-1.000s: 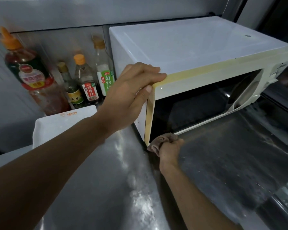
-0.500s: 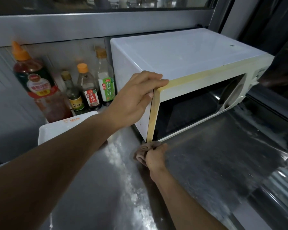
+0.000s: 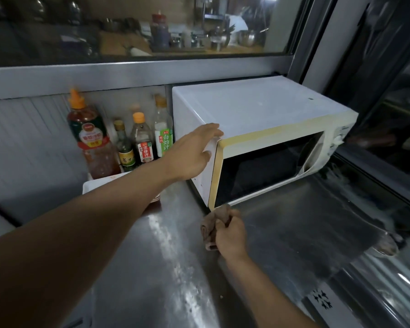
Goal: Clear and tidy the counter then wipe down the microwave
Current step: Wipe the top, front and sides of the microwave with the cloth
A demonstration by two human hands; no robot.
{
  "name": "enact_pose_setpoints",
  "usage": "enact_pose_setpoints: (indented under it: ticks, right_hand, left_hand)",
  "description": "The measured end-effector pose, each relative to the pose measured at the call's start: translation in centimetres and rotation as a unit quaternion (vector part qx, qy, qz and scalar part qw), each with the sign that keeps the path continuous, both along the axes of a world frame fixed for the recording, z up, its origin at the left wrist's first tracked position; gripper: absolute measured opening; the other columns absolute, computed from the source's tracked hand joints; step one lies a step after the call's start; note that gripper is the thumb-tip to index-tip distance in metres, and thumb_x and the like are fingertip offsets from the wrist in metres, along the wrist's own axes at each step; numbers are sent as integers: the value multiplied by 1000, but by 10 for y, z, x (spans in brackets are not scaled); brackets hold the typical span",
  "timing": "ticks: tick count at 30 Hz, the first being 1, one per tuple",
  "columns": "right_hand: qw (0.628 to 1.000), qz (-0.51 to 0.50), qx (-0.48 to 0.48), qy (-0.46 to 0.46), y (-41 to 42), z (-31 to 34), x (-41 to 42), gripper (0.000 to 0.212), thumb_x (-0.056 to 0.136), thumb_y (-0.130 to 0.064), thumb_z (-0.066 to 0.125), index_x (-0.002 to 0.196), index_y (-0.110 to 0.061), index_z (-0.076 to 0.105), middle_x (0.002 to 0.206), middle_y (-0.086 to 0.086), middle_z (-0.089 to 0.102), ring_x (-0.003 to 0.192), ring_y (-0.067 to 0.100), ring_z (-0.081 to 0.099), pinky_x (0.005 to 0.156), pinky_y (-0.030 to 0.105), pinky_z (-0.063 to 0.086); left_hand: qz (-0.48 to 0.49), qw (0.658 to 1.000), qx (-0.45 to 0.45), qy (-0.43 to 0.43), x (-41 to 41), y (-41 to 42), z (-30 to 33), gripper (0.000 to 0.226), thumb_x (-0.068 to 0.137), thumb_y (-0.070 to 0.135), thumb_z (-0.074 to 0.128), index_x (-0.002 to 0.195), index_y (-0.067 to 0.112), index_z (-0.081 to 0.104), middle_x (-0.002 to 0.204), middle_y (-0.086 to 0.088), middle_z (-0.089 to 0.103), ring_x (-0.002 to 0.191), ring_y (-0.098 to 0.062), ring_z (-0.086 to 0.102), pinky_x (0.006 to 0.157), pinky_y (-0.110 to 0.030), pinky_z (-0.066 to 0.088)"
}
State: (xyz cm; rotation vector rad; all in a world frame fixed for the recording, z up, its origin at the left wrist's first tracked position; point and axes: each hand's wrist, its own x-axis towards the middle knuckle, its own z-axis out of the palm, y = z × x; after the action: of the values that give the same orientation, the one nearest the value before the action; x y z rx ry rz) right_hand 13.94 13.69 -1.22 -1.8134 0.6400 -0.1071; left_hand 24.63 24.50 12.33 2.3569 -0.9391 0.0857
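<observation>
The right hand (image 3: 231, 235) is closed around a bunched brown cloth (image 3: 212, 227), fingers curled over it, and sits just above the table (image 3: 152, 268) at the lower left front corner of the microwave (image 3: 258, 129). The cloth's upper fold touches, or all but touches, the bottom of the yellowed door frame (image 3: 217, 174); contact cannot be confirmed. In my judgement the cloth is held wadded to give a firm wiping pad for the frame edge.

The left hand (image 3: 194, 152) lies flat against the microwave's left side at its upper front corner, fingers extended, thumb below, gripping nothing. This placement appears intended to brace the appliance so that it does not slide while being wiped.

The microwave stands on the table against the rear wall, door closed. To its left, close beside it, four sauce bottles (image 3: 142, 140) stand upright in a group at the wall, consistent with a tidied counter. A white tray (image 3: 97, 185) lies in front of them, partly hidden by the left forearm.

Assessment: tidying looks largely complete; wiping of the microwave is in hand.
</observation>
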Motion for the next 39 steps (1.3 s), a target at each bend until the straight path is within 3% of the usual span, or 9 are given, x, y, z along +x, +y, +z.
enact_pose_setpoints:
  ticks: [3, 5, 9, 15, 22, 27, 31, 36, 39]
  right_hand:
    - [998, 22, -27, -47, -10, 26, -20, 16, 95, -3, 44, 97, -19, 46, 91, 4, 61, 73, 9, 60, 48, 10, 45]
    - [997, 31, -41, -61, -13, 40, -33, 15, 95, -3, 44, 101, -17, 47, 96, 6, 62, 81, 16, 63, 53, 14, 47]
    - [992, 70, -49, -93, -12, 63, -56, 16, 96, -1, 40, 105, -13, 45, 84, 0, 55, 65, 5, 55, 39, 7, 39]
    - [987, 86, -74, -111, -2, 94, -77, 20, 96, -6, 45, 113, -15, 46, 100, 3, 59, 86, 15, 57, 72, 25, 45]
    - [981, 51, -125, -140, 12, 122, -67, 22, 93, -5, 49, 113, -15, 50, 107, 4, 59, 100, 22, 58, 91, 37, 48]
    - [973, -5, -167, -157, 43, 127, -45, 24, 92, -3, 49, 116, -8, 52, 107, 7, 60, 100, 22, 57, 88, 32, 46]
    - [966, -84, -199, -146, 72, 125, -27, 23, 92, -4, 47, 113, -12, 52, 106, 7, 63, 96, 24, 60, 84, 39, 51]
    - [963, -158, -169, -139, 100, 126, -21, 16, 94, 0, 40, 101, -12, 49, 85, 11, 63, 63, 21, 60, 42, 25, 47]
    - [947, -181, -217, -151, 105, 130, -14, 19, 92, 0, 41, 99, -15, 50, 91, 13, 63, 71, 24, 61, 49, 26, 46]
  left_hand:
    - [34, 997, 66, 15, -25, 18, 4, 55, 91, -2, 46, 143, 12, 34, 156, -5, 21, 145, -17, 17, 112, -20, 11]
    - [63, 993, 89, 37, -46, 34, 6, 56, 92, 2, 48, 144, 12, 32, 155, -6, 24, 143, -19, 21, 115, -27, 16]
    - [107, 983, 141, 48, -91, 68, 11, 58, 91, 12, 53, 144, 17, 31, 152, -1, 29, 138, -18, 29, 111, -28, 24]
    - [149, 972, 170, 63, -131, 102, 24, 59, 90, 21, 58, 143, 21, 32, 149, 1, 34, 135, -18, 34, 106, -27, 28]
    - [109, 979, 171, 37, -125, 123, 38, 62, 91, 22, 56, 146, 19, 29, 151, -1, 32, 136, -18, 34, 108, -29, 30]
    - [49, 985, 166, 17, -89, 145, 39, 60, 91, 21, 56, 145, 19, 29, 149, -3, 34, 133, -19, 37, 107, -29, 34]
    - [-22, 983, 181, 1, -52, 174, 35, 60, 92, 25, 56, 145, 24, 28, 149, 2, 33, 132, -16, 38, 105, -27, 35]
    - [-94, 973, 209, 5, -12, 200, 31, 64, 94, 30, 52, 149, 25, 20, 155, 6, 23, 138, -15, 31, 109, -29, 30]
    - [-115, 972, 205, 21, 11, 201, 27, 64, 93, 32, 53, 149, 24, 21, 154, 3, 25, 137, -17, 33, 110, -29, 31]
